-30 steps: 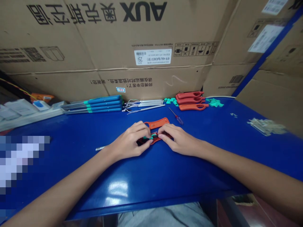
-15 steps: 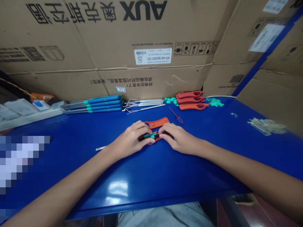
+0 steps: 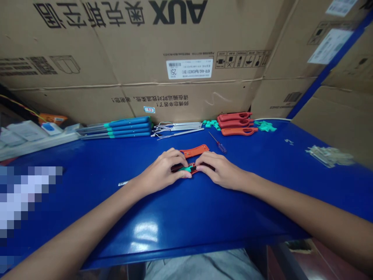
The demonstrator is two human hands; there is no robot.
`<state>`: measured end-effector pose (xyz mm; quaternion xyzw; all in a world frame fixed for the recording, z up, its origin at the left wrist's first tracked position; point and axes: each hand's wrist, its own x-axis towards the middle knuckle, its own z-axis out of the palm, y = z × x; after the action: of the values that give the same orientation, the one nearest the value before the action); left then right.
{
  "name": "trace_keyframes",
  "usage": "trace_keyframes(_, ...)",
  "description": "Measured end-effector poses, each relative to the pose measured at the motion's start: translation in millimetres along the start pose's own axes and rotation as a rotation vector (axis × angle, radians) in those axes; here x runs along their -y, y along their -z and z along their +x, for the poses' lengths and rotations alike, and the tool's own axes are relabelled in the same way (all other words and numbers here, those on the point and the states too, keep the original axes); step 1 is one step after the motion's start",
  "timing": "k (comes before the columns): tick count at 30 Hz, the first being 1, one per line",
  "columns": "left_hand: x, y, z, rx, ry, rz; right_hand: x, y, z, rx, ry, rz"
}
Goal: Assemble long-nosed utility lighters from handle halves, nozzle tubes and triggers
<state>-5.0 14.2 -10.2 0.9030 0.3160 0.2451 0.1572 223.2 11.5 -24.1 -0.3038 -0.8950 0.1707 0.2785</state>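
Both hands meet at the middle of the blue table [image 3: 186, 217]. My left hand [image 3: 161, 175] is closed, fingers pinching a small orange tool part with a green piece and a dark strip [image 3: 188, 168]. My right hand [image 3: 221, 169] is closed on the same part from the right. Just behind the fingers lies a loose orange handle shell [image 3: 194, 150], flat on the table.
Along the back stand blue-and-teal handled tools [image 3: 125, 127], thin metal rods [image 3: 177, 128], several green bits [image 3: 211, 124], three orange handles [image 3: 234, 124], a small screwdriver [image 3: 217, 142]. Clear plastic bits [image 3: 329, 155] lie at right. Cardboard boxes [image 3: 175, 50] wall the table.
The hands have stayed together on the part. The green piece sits slightly further right between the fingers than a second ago.
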Motion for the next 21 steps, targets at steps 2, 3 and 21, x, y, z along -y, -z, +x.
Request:
trace_keyframes(2,0.1,0.2,0.4,0.014,0.006,-0.016,-0.1,-0.2,-0.4,-0.002,0.001,-0.003)
trace_keyframes(3,0.1,0.3,0.6,0.024,0.009,-0.021,-0.1,-0.3,-0.5,-0.003,0.003,-0.004)
trace_keyframes(21,-0.8,0.5,0.4,0.051,0.063,0.064,-0.7,-0.8,0.2,-0.011,0.024,-0.007)
